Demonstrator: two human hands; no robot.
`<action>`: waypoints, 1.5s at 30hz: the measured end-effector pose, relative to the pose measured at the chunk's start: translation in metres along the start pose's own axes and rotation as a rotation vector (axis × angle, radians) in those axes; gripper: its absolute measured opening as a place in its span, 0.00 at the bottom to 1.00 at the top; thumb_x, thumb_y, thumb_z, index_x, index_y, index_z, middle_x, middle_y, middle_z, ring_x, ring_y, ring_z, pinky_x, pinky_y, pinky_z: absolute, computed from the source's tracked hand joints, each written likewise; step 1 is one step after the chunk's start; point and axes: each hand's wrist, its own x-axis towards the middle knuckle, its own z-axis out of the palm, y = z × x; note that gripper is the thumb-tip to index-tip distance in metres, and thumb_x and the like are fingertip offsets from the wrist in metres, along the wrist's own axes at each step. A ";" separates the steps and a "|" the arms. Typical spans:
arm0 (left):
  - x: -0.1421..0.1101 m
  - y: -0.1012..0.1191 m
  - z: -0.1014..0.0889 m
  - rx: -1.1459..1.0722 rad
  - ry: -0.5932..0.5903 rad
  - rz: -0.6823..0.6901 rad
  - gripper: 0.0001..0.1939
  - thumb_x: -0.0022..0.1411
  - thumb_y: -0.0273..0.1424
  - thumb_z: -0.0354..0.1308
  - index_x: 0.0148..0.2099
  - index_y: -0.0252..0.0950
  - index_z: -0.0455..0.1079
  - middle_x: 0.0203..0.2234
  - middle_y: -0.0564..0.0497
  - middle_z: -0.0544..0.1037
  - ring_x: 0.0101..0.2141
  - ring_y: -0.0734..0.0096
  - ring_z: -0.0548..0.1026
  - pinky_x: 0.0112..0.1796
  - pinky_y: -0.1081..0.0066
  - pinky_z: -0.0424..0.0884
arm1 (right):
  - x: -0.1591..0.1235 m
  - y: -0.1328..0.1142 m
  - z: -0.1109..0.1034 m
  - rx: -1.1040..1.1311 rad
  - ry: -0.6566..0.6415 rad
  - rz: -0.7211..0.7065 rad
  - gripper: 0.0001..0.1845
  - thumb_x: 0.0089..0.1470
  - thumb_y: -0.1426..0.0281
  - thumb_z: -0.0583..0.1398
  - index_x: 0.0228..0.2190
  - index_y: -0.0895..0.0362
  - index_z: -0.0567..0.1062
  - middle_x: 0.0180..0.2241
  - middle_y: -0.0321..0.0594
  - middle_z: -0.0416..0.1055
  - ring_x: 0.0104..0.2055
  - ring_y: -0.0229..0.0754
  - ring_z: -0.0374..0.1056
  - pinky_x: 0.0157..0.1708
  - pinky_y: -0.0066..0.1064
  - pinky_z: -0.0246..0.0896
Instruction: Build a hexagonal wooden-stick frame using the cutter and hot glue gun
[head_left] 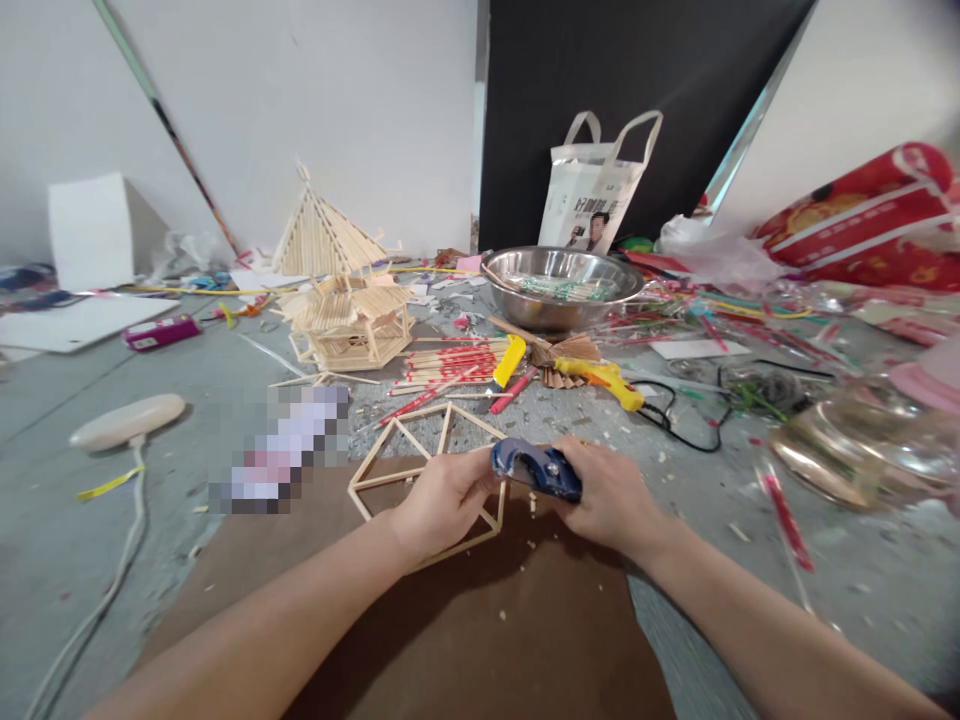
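Note:
My right hand [611, 495] is wrapped round a dark blue hand cutter [538, 469] with a curved jaw, held above the brown sheet. My left hand [444, 505] is closed, its thumb and fingers pinched together beside the cutter's jaw. What sits between those fingers is hidden. Under the left hand lies a polygonal frame [370, 484] of thin wooden sticks with spokes meeting near its middle; the hand covers part of it. Small wood offcuts [533, 504] are scattered on the brown sheet [480, 640] below the cutter.
Behind the frame stand a stick-built pavilion [349, 320], red-wrapped stick bundles [457, 362], a yellow utility knife [510, 362] and a yellow glue gun [604, 378]. Farther back are a steel bowl [517, 312] and a white bag [581, 195]. A clear jug [847, 450] is right; a white corded device [127, 422] left.

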 end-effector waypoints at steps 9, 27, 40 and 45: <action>0.008 0.006 -0.004 -0.021 -0.105 -0.193 0.12 0.60 0.32 0.40 0.41 0.34 0.61 0.22 0.55 0.68 0.22 0.78 0.65 0.25 0.78 0.60 | 0.008 0.013 0.000 -0.084 0.118 0.203 0.13 0.41 0.67 0.54 0.33 0.56 0.64 0.27 0.40 0.68 0.29 0.45 0.64 0.25 0.30 0.50; 0.009 0.006 -0.028 0.202 -0.633 -0.319 0.07 0.47 0.32 0.55 0.24 0.34 0.70 0.20 0.54 0.73 0.21 0.77 0.67 0.21 0.78 0.54 | 0.027 0.059 0.018 -0.344 -0.011 0.266 0.32 0.43 0.48 0.48 0.40 0.61 0.64 0.35 0.52 0.67 0.38 0.53 0.62 0.35 0.38 0.52; 0.008 0.002 -0.023 0.316 -0.715 -0.174 0.08 0.45 0.34 0.58 0.24 0.34 0.69 0.18 0.53 0.70 0.20 0.77 0.63 0.19 0.77 0.52 | 0.027 0.059 0.016 -0.326 -0.024 0.203 0.29 0.45 0.50 0.49 0.38 0.63 0.64 0.33 0.57 0.67 0.37 0.56 0.62 0.31 0.38 0.50; 0.008 0.003 -0.021 0.354 -0.723 -0.178 0.09 0.45 0.36 0.57 0.25 0.34 0.70 0.19 0.53 0.71 0.19 0.76 0.63 0.19 0.76 0.52 | 0.026 0.057 0.014 -0.315 -0.024 0.209 0.29 0.46 0.50 0.48 0.38 0.63 0.64 0.32 0.57 0.67 0.36 0.55 0.62 0.30 0.38 0.49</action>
